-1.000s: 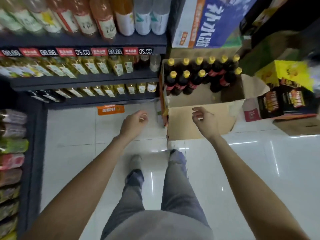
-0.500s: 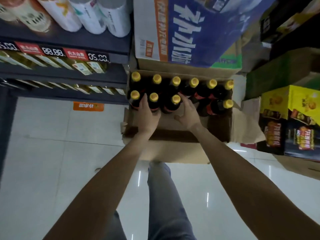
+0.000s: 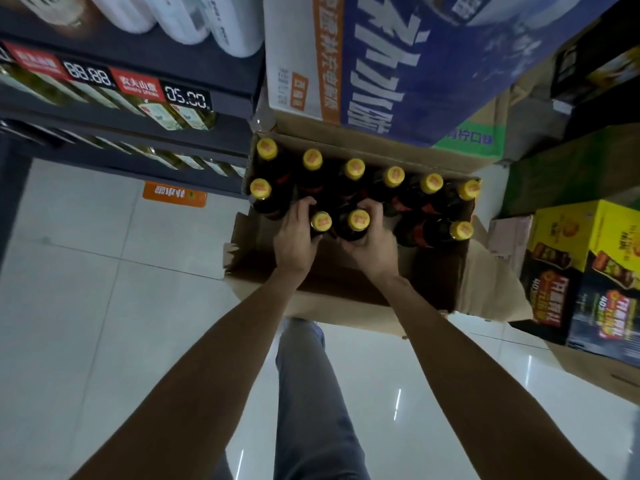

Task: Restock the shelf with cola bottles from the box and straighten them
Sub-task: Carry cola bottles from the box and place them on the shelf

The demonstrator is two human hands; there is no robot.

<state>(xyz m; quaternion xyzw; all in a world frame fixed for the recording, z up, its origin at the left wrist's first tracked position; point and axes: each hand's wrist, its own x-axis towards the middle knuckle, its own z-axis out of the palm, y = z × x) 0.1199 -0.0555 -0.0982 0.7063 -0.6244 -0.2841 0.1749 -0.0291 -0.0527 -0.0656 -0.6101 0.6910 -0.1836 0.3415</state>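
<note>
Bottles point(image 3: 353, 169) with yellow caps stand upright in the open box point(image 3: 346, 296) on the floor, just beside the shelf point(image 3: 138, 119). From the head view, the left hand point(image 3: 296, 237) is wrapped round one bottle's neck and the right hand point(image 3: 372, 244) round its neighbour's. Full, they look heavy and slick, so the neck below the cap seems the surest hold.

Dim, cool light; small glints streak the glossy white tiled floor point(image 3: 86, 306). Wide-angle bending at edges; top bottles blurred, perhaps from motion.
</note>
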